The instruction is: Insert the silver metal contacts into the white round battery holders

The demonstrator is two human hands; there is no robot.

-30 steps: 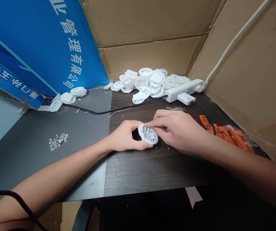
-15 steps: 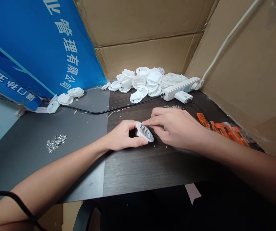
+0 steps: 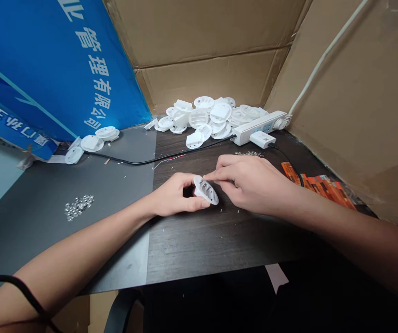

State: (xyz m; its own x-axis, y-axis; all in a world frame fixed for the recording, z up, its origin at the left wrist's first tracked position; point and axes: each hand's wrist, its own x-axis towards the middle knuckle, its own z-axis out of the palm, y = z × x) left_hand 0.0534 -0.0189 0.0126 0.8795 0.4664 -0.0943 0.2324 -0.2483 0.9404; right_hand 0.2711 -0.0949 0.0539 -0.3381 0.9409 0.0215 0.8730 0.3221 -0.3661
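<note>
Near the middle of the dark table, my left hand [image 3: 178,196] grips a round white plastic piece [image 3: 206,190] by its edge, thumb below and fingers above. The piece is tilted, its ribbed, hollow side facing right. My right hand [image 3: 245,180] is at the upper right of this piece, with the index fingertip at its top rim. The fingers of my right hand are bent together; anything between them is too small to make out. Behind the hands lies a heap of similar white pieces [image 3: 199,118].
A white power strip [image 3: 259,127] with a plugged-in adapter [image 3: 262,139] stands behind my right hand. Orange strips [image 3: 323,187] lie right, small metal parts [image 3: 78,206] left. More white pieces [image 3: 92,143] sit by the blue board [image 3: 46,60]. A black cable [image 3: 139,163] crosses the table.
The whole view has shifted slightly, so things appear a little further left. Both hands keep nearly the same pose around the white piece.
</note>
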